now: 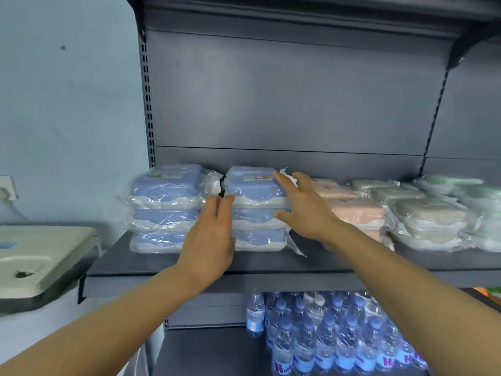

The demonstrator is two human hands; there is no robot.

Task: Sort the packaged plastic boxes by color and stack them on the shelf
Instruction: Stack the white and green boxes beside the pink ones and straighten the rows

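— What's going on at the shelf (189, 263)?

— The person is squaring up the second blue stack (256, 210), at twelve o'clock. The left hand (210, 234) is lying flat against its nine o'clock side, fingers straight, gripping nothing. The right hand (303, 206) is spread loose over the three o'clock side, touching the wrap.

— Sorting nearly done?

— Looks so. Another blue stack (165, 210) is sitting at nine o'clock; pink (355, 213), beige (428, 215) and green (485, 213) ones are running off toward three.

— Next?

— Probably nudging the stack straight, evenly from both sides, so the slippery wrap isn't sliding.

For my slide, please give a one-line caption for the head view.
Both hands, left hand and right hand, steady the second blue box stack on the shelf.
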